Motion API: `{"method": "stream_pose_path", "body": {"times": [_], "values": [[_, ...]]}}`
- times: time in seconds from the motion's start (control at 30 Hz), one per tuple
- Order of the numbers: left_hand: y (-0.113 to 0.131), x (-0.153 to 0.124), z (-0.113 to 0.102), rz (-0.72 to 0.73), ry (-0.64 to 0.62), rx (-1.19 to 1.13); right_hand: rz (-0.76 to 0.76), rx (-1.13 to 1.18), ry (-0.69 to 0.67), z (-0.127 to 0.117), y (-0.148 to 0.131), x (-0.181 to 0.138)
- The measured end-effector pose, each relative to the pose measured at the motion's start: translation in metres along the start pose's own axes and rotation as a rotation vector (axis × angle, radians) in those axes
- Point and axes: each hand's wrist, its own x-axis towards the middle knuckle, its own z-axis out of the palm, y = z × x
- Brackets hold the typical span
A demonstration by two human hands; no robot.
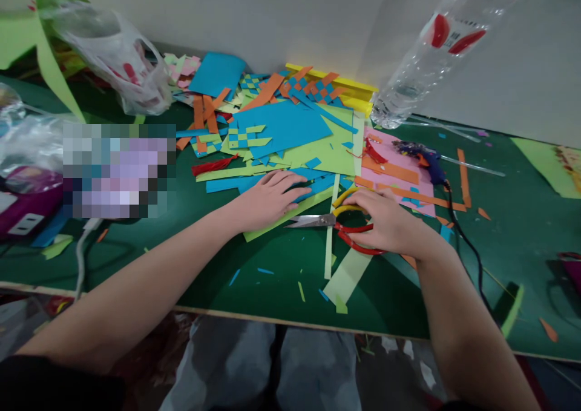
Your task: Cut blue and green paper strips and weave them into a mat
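Apparently a selecting step: left hand (pixel 267 198), fingers loosely spread over blue strips (pixel 222 184); right hand (pixel 388 218), fingers holding scissors (pixel 334 220). Cutting would need a strip between blades (pixel 312 221).

Head-worn camera looks forward and down from close above green table (pixel 204 284), left hand (pixel 275 199) and right hand (pixel 385 216) mid-frame, lap (pixel 313 368) below, grey wall (pixel 227 17) beyond.

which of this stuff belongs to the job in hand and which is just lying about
Seems part of the job:
- scissors, in the right hand
- blue strips, by the left hand
- blue sheet
- woven pieces

Probably just lying about:
- bottle
- bagged cup
- pale cable
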Motion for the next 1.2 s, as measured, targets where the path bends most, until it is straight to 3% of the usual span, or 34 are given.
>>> {"method": "stream_pose_path", "body": {"times": [0.57,1.2], "values": [[0.001,0.000,0.002,-0.004,-0.001,0.057,-0.082,-0.109,0.042,0.009,0.007,0.002],[0.006,0.000,-0.001,0.001,0.018,0.106,-0.099,-0.085,0.023,0.013,-0.010,0.008]]}}
